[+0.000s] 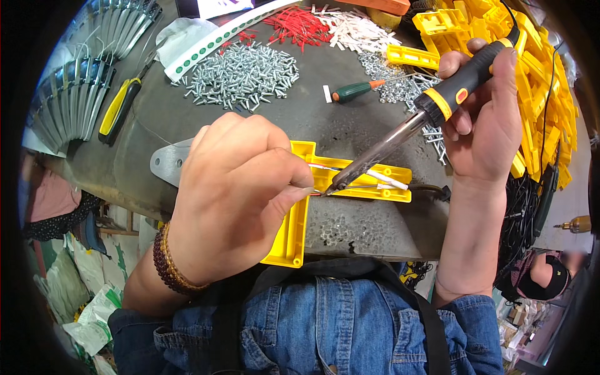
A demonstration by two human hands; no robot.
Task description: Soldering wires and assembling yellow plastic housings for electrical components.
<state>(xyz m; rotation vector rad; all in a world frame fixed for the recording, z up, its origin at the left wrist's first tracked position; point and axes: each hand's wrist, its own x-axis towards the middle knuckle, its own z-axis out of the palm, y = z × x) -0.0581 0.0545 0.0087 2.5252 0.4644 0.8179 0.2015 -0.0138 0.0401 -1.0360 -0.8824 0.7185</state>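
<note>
Right hand (pixel 484 119) up over the bench's (pixel 147 112) right side, fingers wrapped around the dark handle of the soldering iron (pixel 462 78), its metal shaft slanting down to the left. In from the other side comes the left hand (pixel 234 181), low by the near edge, thumb and forefinger pinched tight; what sits between them is too small to make out. Just off those fingertips, the iron's tip (pixel 336 185), right over the yellow housing (pixel 301 219)!

This looks like a soldering touch, and steadiness should decide it: brace the left wrist, lay the tip flat against the metal, let the joint warm before feeding solder, then lift cleanly. The fingertips are very near that tip, so a little more room would be wise; the plastic wall and white sleeves (pixel 386 178) could scorch too.

And the housing itself: at the middle of the near edge, its lower end seeming to jut past it. Glossy yellow plastic, open side up, shallow walls, little round posts at the corners. A narrow arm runs right, cradling the sleeves and a thin metal rod (pixel 362 187). Its left portion hides behind the hand.
</note>
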